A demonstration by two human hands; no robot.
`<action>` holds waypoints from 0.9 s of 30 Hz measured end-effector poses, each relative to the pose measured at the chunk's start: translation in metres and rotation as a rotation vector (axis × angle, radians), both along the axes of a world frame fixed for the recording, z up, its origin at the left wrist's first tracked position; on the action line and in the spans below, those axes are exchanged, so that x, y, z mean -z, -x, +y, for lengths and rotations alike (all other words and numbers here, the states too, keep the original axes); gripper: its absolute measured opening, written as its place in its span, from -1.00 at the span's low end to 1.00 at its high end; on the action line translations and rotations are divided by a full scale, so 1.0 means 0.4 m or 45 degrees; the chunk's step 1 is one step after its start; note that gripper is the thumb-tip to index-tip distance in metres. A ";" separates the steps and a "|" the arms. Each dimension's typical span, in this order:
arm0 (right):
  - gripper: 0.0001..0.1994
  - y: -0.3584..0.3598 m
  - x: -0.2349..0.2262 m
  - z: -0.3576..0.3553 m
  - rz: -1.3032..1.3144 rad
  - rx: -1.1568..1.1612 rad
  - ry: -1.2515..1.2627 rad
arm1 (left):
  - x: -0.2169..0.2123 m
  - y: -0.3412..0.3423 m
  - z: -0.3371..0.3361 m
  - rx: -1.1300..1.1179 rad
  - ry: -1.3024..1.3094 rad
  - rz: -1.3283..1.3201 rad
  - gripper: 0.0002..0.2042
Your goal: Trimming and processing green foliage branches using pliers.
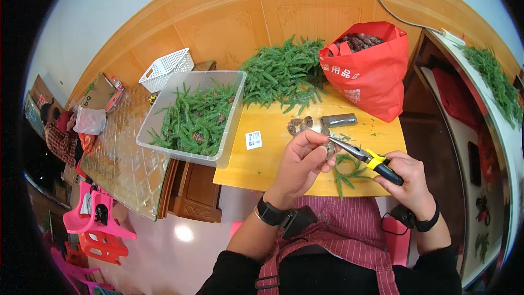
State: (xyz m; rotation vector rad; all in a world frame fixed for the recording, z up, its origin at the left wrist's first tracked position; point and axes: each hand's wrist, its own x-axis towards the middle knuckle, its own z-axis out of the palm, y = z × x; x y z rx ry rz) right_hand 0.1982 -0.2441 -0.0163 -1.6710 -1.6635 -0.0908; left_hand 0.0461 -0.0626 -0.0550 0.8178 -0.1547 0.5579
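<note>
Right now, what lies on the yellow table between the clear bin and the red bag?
In the head view, a heap of green sprigs lies between the clear bin and the red bag, on the yellow table.

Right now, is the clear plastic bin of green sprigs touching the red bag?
Apart. The head view shows the clear plastic bin left of the red bag, with a pile of green sprigs and bare yellow tabletop between them.

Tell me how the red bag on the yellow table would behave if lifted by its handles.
The red bag looks like soft fabric, so it would probably sag and fold. Pine cones fill it to the top, so it is likely bulky but fairly light. Tilted, it might spill some.
</note>
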 end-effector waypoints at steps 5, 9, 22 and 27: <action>-0.74 0.000 0.021 -0.002 0.033 0.097 0.070 | -0.013 -0.012 -0.021 -0.580 -0.571 0.056 -0.88; -0.75 -0.001 0.021 -0.002 0.033 0.093 0.054 | -0.042 -0.010 -0.031 -0.513 -0.473 0.037 -0.86; -0.81 0.002 0.030 0.005 0.086 0.077 0.047 | -0.035 -0.019 -0.017 -1.277 -1.466 0.073 -0.80; -0.83 0.001 0.026 0.002 0.123 0.068 0.039 | -0.065 -0.006 -0.024 -0.471 -0.318 0.164 -0.82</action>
